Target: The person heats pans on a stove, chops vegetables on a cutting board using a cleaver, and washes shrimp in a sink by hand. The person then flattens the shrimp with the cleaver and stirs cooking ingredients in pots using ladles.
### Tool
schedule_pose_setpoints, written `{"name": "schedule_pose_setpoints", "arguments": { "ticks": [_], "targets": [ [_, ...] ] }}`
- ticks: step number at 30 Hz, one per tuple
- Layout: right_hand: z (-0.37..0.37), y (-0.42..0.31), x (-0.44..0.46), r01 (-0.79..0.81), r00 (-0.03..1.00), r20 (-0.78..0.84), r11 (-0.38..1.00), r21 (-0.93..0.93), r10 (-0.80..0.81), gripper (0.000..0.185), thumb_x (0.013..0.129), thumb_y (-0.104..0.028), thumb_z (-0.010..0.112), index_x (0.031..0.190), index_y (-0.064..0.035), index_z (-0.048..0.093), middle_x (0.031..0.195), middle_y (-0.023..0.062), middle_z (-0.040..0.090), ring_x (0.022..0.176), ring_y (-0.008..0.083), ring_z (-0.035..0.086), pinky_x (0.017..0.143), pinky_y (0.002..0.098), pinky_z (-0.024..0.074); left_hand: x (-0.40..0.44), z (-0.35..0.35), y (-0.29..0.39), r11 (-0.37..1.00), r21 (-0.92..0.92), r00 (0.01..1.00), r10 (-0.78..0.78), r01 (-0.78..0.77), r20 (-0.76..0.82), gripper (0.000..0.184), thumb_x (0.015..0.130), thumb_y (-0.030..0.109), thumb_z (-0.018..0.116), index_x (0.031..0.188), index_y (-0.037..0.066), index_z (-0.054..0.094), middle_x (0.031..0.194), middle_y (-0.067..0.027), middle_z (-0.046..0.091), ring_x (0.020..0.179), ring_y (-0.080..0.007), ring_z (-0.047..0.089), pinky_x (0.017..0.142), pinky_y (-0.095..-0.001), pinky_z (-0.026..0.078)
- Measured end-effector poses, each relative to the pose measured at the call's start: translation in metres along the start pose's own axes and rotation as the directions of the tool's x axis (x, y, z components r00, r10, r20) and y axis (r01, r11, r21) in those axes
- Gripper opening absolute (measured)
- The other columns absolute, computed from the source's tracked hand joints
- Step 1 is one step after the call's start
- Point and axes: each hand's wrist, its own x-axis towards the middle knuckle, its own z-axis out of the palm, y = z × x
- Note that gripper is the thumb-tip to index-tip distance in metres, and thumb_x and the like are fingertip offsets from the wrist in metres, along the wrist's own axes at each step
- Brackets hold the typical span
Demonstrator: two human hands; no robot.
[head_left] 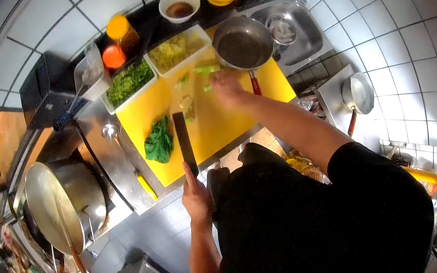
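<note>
My left hand (196, 197) is wrapped round the handle of a cleaver (184, 142), its dark blade pointing away over the near edge of the yellow cutting board (265, 102). Farther out, my right hand (229, 90) is closed, slightly blurred, with a bit of green stalk showing at its fingertips. A pale green stalk piece (207, 70) lies just beyond it. To the left of the blade sits a bunch of dark leafy greens (158, 141). Small pale pieces (186, 107) are scattered between the blade and my right hand.
A pan (243, 42) stands on the board's far right, beside the sink (302, 28). Tubs of chopped greens (130, 85) and yellowish vegetable (179, 51) line the far edge. Bowls (179, 6) stand behind. A large pot (55, 206) is at left, near a ladle (110, 132).
</note>
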Motion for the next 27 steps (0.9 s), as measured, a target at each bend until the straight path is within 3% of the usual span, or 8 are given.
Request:
{"name": "schedule_pose_setpoints", "arguments": {
  "ticks": [3, 6, 9, 11, 13, 15, 21, 27],
  "targets": [
    [-0.060, -0.013, -0.001, -0.044, 0.997, 0.064, 0.997, 0.062, 0.040, 0.049, 0.082, -0.004, 0.063, 0.130, 0.0005, 0.054, 0.150, 0.0331, 0.037, 0.111, 0.0385, 0.064, 0.086, 0.0451, 0.0560, -0.007, -0.003, 0.002, 1.000, 0.002, 0.999, -0.011, 0.011, -0.033, 0.070, 0.091, 0.000, 0.055, 0.156, 0.013, 0.032, 0.084, -0.0214, 0.066, 0.069, -0.0397, 0.065, 0.058, -0.0463, 0.053],
    [-0.084, -0.012, 0.021, -0.037, 0.944, 0.331, 0.991, 0.129, -0.008, 0.050, 0.084, -0.006, 0.060, 0.133, -0.0012, 0.055, 0.157, 0.0299, 0.029, 0.112, 0.0394, 0.064, 0.088, 0.0467, 0.0556, -0.010, -0.008, 0.007, 0.998, -0.032, 0.999, -0.047, 0.046, -0.025, 0.070, 0.091, -0.001, 0.055, 0.156, 0.011, 0.031, 0.091, -0.0239, 0.067, 0.074, -0.0412, 0.067, 0.063, -0.0469, 0.054],
    [-0.069, -0.011, 0.036, 0.016, 0.988, 0.151, 0.997, 0.075, -0.027, 0.044, 0.085, -0.008, 0.061, 0.129, -0.0040, 0.060, 0.150, 0.0268, 0.044, 0.106, 0.0375, 0.067, 0.083, 0.0477, 0.0567, -0.012, -0.005, 0.009, 0.998, -0.047, 0.998, -0.054, 0.053, -0.034, 0.070, 0.091, -0.001, 0.054, 0.156, 0.011, 0.030, 0.098, -0.0261, 0.067, 0.081, -0.0428, 0.067, 0.069, -0.0473, 0.055],
    [-0.070, -0.006, 0.036, 0.068, 0.995, 0.061, 0.979, 0.191, -0.081, 0.039, 0.085, -0.008, 0.061, 0.123, -0.0039, 0.064, 0.135, 0.0259, 0.057, 0.103, 0.0357, 0.068, 0.082, 0.0489, 0.0563, -0.012, -0.004, 0.014, 0.994, -0.092, 0.998, -0.054, 0.051, -0.033, 0.070, 0.092, -0.001, 0.054, 0.156, 0.010, 0.030, 0.104, -0.0276, 0.067, 0.087, -0.0437, 0.068, 0.074, -0.0472, 0.055],
    [-0.062, -0.002, 0.048, 0.110, 0.990, 0.063, 0.975, 0.191, -0.124, 0.038, 0.083, -0.008, 0.063, 0.121, -0.0040, 0.064, 0.132, 0.0265, 0.059, 0.105, 0.0356, 0.067, 0.081, 0.0491, 0.0567, -0.012, -0.002, 0.017, 0.993, -0.066, 0.995, -0.102, 0.102, 0.001, 0.070, 0.093, -0.001, 0.053, 0.157, 0.010, 0.028, 0.113, -0.0283, 0.066, 0.094, -0.0447, 0.067, 0.078, -0.0471, 0.055],
    [-0.054, -0.002, 0.064, 0.140, 0.973, 0.172, 0.986, 0.086, -0.153, 0.043, 0.081, -0.009, 0.067, 0.124, -0.0041, 0.062, 0.142, 0.0287, 0.050, 0.111, 0.0373, 0.066, 0.081, 0.0483, 0.0579, -0.014, -0.004, 0.018, 0.979, -0.060, 0.978, -0.191, 0.196, 0.078, 0.070, 0.093, -0.001, 0.052, 0.157, 0.010, 0.027, 0.116, -0.0284, 0.066, 0.096, -0.0451, 0.067, 0.079, -0.0468, 0.055],
    [-0.060, -0.009, 0.050, 0.182, 0.982, 0.030, 0.981, 0.072, -0.185, 0.033, 0.081, -0.013, 0.064, 0.113, -0.0052, 0.066, 0.101, 0.0163, 0.068, 0.097, 0.0362, 0.068, 0.074, 0.0496, 0.0566, -0.011, 0.002, 0.020, 0.980, -0.093, 0.984, -0.170, 0.173, 0.048, 0.070, 0.094, 0.000, 0.052, 0.158, 0.010, 0.026, 0.119, -0.0307, 0.064, 0.096, -0.0463, 0.067, 0.080, -0.0477, 0.054],
    [-0.045, -0.004, 0.039, 0.199, 0.970, -0.166, 0.971, 0.131, -0.177, 0.030, 0.081, -0.014, 0.065, 0.110, -0.0066, 0.066, 0.099, 0.0183, 0.067, 0.093, 0.0374, 0.066, 0.076, 0.0501, 0.0550, -0.007, 0.002, 0.037, 0.970, -0.127, 0.979, -0.205, 0.206, 0.021, 0.071, 0.093, 0.000, 0.053, 0.158, 0.011, 0.026, 0.115, -0.0318, 0.065, 0.093, -0.0471, 0.067, 0.077, -0.0484, 0.054]
  ]
}}
